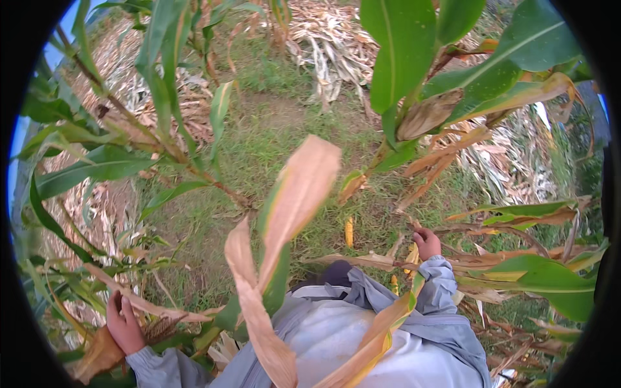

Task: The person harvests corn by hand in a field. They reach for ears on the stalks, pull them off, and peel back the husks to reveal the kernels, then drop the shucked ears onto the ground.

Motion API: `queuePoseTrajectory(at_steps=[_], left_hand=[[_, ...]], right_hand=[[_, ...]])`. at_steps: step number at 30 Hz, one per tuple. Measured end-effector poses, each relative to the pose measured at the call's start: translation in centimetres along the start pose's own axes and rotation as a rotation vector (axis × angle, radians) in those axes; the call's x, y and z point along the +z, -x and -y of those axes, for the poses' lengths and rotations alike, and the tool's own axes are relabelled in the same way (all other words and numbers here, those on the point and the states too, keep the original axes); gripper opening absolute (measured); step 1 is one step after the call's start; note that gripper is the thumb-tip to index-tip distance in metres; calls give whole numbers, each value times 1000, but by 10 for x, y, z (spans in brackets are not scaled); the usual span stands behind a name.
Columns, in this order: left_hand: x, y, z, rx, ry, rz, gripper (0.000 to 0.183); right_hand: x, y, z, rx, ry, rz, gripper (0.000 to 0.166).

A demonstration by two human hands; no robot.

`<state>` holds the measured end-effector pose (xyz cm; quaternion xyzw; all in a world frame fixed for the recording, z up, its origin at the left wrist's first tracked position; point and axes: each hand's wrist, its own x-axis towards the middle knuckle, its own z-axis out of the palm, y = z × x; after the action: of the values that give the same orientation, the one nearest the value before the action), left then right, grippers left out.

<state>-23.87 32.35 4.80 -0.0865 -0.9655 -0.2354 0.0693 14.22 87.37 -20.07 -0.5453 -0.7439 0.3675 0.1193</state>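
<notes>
At the lower left, my left hand is among corn leaves, against a dry brown leaf; whether its fingers grip it I cannot tell. My right hand is right of centre, fingers curled by a thin dry piece of the corn plant; its grip is unclear. Just below that hand, a yellow corn cob shows partly behind leaves. Another yellow cob lies on the grass, and part of a third shows near my jacket. A long dry corn leaf rises in front of my body.
Leafy corn stalks stand at the left and upper right, one with a dry-husked ear. Heaps of dry husks and stalks lie at the top, right and left. Grass covers the ground between them.
</notes>
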Motion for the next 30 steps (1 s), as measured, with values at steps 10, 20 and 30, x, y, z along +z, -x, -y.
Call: queuePoseTrajectory(at_steps=[10, 20, 30], left_hand=[[90, -45, -121, 656, 494, 90, 33], [180, -88, -465, 1582, 472, 615, 34], [166, -107, -535, 2110, 650, 781, 31]], right_hand=[[-10, -52, 78, 39, -769, -177, 19], [-119, -81, 295, -664, -488, -456, 33], [-78, -94, 330, -445, -530, -582, 31]])
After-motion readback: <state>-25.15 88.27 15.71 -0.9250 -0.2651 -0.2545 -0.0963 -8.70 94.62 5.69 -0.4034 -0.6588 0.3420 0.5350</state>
